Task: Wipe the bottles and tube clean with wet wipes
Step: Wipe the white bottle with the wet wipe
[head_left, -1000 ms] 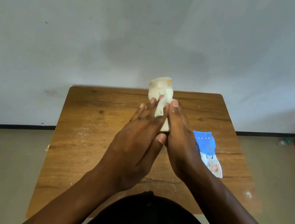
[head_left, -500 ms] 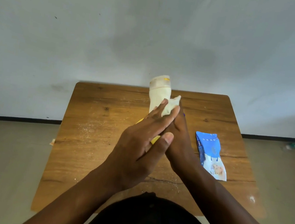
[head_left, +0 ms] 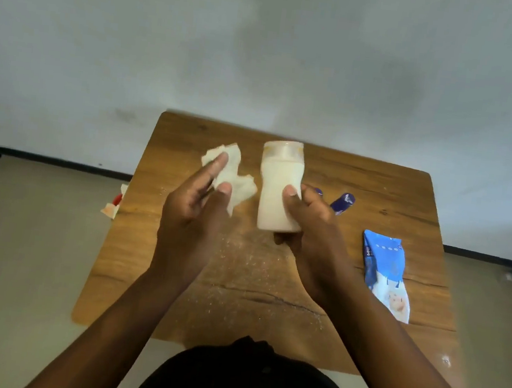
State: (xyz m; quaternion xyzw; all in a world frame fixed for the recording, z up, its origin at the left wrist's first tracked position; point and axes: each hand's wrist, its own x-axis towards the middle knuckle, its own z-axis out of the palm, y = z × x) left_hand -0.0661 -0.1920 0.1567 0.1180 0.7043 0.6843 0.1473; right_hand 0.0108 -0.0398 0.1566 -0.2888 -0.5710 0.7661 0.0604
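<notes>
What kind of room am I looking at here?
Probably a bare room in a home, not a workshop: a small wooden table against a plain grey wall, a tiled floor, and a pack of wet wipes lying on the table.

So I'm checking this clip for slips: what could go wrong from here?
The right hand grips the cream bottle low, above the table; if damp, it might slip. The wet wipe is only pinched by the left hand and hangs loose, so it could drop.

wooden table (head_left: 376, 191) against a pale grey wall (head_left: 264, 51) — beige floor (head_left: 19, 246) below.
</notes>
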